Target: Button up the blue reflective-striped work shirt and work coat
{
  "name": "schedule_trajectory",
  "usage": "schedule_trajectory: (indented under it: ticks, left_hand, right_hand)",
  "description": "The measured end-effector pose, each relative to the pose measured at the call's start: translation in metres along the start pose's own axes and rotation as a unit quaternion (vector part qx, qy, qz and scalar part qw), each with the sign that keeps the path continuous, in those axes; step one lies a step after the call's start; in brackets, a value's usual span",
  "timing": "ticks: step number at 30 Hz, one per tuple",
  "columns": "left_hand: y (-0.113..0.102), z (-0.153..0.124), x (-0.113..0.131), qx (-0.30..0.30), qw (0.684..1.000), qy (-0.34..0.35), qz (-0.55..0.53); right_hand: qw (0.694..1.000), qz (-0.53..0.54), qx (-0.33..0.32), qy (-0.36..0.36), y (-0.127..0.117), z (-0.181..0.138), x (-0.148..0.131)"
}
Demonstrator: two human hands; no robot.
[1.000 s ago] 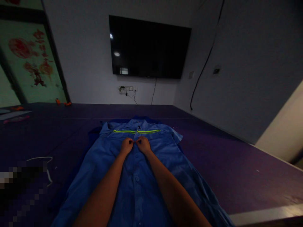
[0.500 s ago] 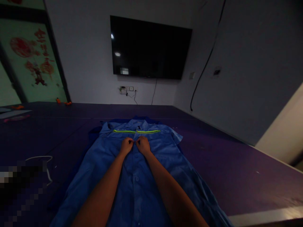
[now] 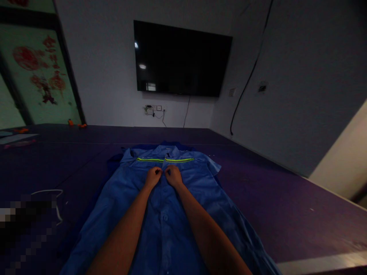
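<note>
Hardly anything has moved since the earlier frames: both hands stay where they were, met at the middle of the shirt (image 3: 172, 214). The left hand (image 3: 153, 176) and right hand (image 3: 173, 175) sit knuckle to knuckle on the front placket, fingers curled and pinching the cloth at the seam, just at six o'clock of the yellow stripe (image 3: 164, 159) across the chest. The shirt lies flat and face up on the purple table (image 3: 286, 206), collar at twelve o'clock and hem towards the person. One button (image 3: 165, 217) shows on the placket between the forearms. A white cable (image 3: 46, 191) lies on the table at nine o'clock of the shirt. A dark TV (image 3: 182, 59) hangs on the far wall at twelve o'clock.
</note>
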State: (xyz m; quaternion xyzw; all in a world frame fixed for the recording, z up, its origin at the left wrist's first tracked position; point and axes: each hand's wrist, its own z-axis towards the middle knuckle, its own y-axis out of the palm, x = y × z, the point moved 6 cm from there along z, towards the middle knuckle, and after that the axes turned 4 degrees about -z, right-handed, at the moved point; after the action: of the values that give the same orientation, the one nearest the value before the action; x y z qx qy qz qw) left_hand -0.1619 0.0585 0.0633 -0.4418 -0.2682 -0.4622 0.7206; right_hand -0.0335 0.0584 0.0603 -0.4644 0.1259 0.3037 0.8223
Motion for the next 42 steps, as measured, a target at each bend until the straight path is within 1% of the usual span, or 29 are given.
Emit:
schedule_trajectory:
  ticks: [4,9,20,26,28,34,42]
  left_hand:
    - [-0.0020,0.0007,-0.0005,0.006,1.000,-0.004,-0.013]
    - [-0.0012,0.0007,-0.0020,0.008,0.999,-0.012,-0.043]
    - [0.0025,0.0020,-0.0042,-0.008,0.997,-0.010,-0.081]
    - [0.0007,0.0023,-0.0044,-0.011,0.996,-0.029,-0.085]
    - [0.0001,0.0017,-0.0030,-0.012,0.996,-0.021,-0.086]
    - [0.0012,-0.0013,0.0028,-0.027,0.997,0.034,-0.065]
    - [0.0036,-0.0006,0.0026,-0.032,0.997,0.057,-0.046]
  right_hand:
    - [1.000,0.025,0.014,0.003,-0.0024,-0.0005,-0.0001]
    - [0.999,0.043,0.012,-0.001,-0.0020,-0.0001,0.0002]
    - [0.998,0.055,0.014,-0.002,0.0008,0.0012,0.0044]
    - [0.997,0.065,0.031,-0.008,0.0016,0.0007,0.0058]
    - [0.997,0.067,0.035,-0.010,0.0014,0.0002,0.0062]
    - [0.998,0.063,0.030,-0.010,0.0018,0.0007,0.0070]
    - [0.998,0.053,0.013,-0.011,0.0034,0.0022,0.0068]
